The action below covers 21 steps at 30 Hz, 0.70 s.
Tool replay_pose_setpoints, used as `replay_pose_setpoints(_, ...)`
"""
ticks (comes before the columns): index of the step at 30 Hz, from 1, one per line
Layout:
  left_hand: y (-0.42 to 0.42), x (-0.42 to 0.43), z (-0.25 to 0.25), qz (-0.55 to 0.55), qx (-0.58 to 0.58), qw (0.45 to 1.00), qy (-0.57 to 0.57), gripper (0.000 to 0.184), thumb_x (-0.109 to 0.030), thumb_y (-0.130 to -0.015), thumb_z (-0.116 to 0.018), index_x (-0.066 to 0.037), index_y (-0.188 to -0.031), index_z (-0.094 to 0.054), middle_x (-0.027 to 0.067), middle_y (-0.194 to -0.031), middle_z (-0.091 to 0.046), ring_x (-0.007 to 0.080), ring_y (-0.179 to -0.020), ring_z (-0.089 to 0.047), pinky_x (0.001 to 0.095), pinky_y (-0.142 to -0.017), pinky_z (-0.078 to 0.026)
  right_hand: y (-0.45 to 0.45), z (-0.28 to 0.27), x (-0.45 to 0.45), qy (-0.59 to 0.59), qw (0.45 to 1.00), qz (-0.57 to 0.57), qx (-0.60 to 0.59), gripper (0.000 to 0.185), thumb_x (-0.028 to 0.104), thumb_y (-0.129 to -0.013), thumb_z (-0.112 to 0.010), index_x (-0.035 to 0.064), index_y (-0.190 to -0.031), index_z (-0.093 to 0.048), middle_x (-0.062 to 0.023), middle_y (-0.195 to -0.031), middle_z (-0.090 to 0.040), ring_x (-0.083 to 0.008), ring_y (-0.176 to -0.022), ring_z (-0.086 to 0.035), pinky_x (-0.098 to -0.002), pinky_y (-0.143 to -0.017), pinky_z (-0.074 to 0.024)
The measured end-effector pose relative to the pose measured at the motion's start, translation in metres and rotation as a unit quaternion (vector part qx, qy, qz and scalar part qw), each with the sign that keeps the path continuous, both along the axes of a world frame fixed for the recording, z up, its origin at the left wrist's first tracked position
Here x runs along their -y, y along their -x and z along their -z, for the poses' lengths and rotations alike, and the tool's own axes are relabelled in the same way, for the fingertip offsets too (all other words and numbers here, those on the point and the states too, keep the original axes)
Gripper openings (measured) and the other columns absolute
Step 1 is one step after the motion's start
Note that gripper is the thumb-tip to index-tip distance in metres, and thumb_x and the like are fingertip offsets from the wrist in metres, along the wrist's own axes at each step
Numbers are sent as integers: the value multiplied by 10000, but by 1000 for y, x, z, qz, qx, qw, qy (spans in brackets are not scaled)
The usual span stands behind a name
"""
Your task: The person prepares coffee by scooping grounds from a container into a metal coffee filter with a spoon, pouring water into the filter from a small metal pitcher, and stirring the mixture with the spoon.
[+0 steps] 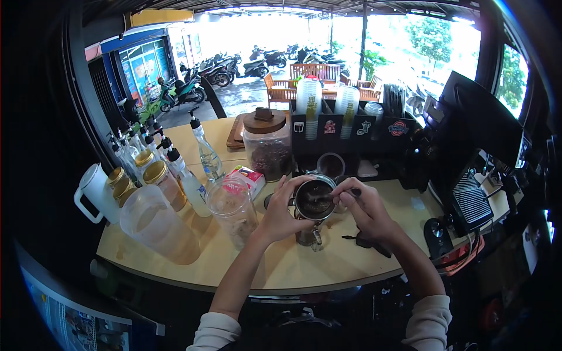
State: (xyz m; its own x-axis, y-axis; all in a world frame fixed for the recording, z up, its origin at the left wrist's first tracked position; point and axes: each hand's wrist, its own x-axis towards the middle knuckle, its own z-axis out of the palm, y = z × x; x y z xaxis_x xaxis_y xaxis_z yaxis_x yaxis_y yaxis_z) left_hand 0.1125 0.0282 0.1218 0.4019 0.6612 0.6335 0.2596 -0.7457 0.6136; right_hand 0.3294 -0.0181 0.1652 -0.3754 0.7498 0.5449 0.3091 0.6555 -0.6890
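Pale sleeves [427, 322] end at the forearms, below 2 hands above the table [348, 266]. Fingers and thumb of the left hand [278, 210] curl around a round metal cup [316, 219], shiny at the rim, dark brown and grainy-looking inside. It sits above a glass mug [305, 238] with a clear handle; I cannot tell whether they touch. The right hand [367, 212] pinches a thin, dark-ended utensil [355, 192] reaching into the cup.

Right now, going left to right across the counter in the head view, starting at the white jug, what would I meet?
White jug, frosted plastic pitcher, clear plastic container, your left hand, round metal-rimmed vessel, your right hand, slatted metal panel.
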Motion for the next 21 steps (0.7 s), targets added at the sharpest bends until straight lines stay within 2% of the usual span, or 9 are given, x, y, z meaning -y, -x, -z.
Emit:
replay_pose_setpoints(1,1,0,0,-7,-8,1000,-11,826,-207,-545,-820,-138,-1291,-471,61,-1218,-601,249,-1184,-552,523,-1163,-159,-1,-2,-1,42,999,-16,-10,92,65,-946,-508,4,-979,-568,-103,-839,-614,-171,-788,-626,-307,-733,-479)
replay_pose_setpoints(5,3,-1,-1,-21,-15,999,-25,817,-203,-561,-821,-141,-1294,-466,56,-1234,-596,246,-1195,-546,524,-1161,-152,-3,-9,-1,59,998,21,-11,102,67,-940,-515,2,-982,-582,-91,-812,-622,-145,-782,-619,-304,-728,-479)
replay_pose_setpoints(8,4,-4,1,-19,-21,999,-23,800,-200,-573,-818,-145,-1291,-469,50,-1246,-590,247,-1202,-541,527,-1160,-145,-2,-11,-4,42,999,13,1,105,77,-932,-539,2,-980,-594,-92,-799,-635,-156,-764,-623,-303,-721,-482)
replay_pose_setpoints(10,5,-4,1,-19,-24,999,-23,800,-202,-574,-818,-148,-1291,-469,48,-1252,-587,247,-1205,-539,529,-1160,-142,-1,-12,-3,7,998,3,64,112,83,-935,-541,2,-985,-602,-92,-807,-646,-153,-766,-625,-299,-718,-484)
replay_pose_setpoints(14,5,-4,1,-22,-31,999,-27,797,-209,-581,-816,-151,-1295,-468,47,-1262,-581,249,-1209,-535,530,-1160,-141,-2,-14,-11,15,1000,7,22,119,96,-938,-549,3,-986,-607,-105,-808,-656,-179,-772,-642,-310,-718,-488)
replay_pose_setpoints(17,6,-5,1,-26,-41,998,-37,795,-218,-587,-816,-150,-1298,-466,50,-1259,-582,248,-1210,-535,527,-1159,-144,-2,-16,-11,39,997,-10,65,119,98,-938,-550,2,-976,-610,-115,-786,-652,-193,-773,-649,-311,-714,-490)
replay_pose_setpoints(19,7,-5,2,-22,-29,999,-32,795,-222,-588,-816,-150,-1299,-467,51,-1257,-584,248,-1209,-537,524,-1160,-144,-3,-17,-16,15,1000,2,-1,117,100,-936,-551,-3,-958,-604,-122,-766,-645,-192,-731,-645,-308,-684,-492)
replay_pose_setpoints(21,7,-5,3,-21,-16,999,-28,794,-226,-590,-816,-149,-1300,-467,51,-1255,-586,248,-1207,-539,521,-1160,-144,0,-14,-14,6,1000,-7,29,116,93,-937,-544,-6,-955,-602,-115,-755,-641,-182,-706,-637,-301,-668,-492)
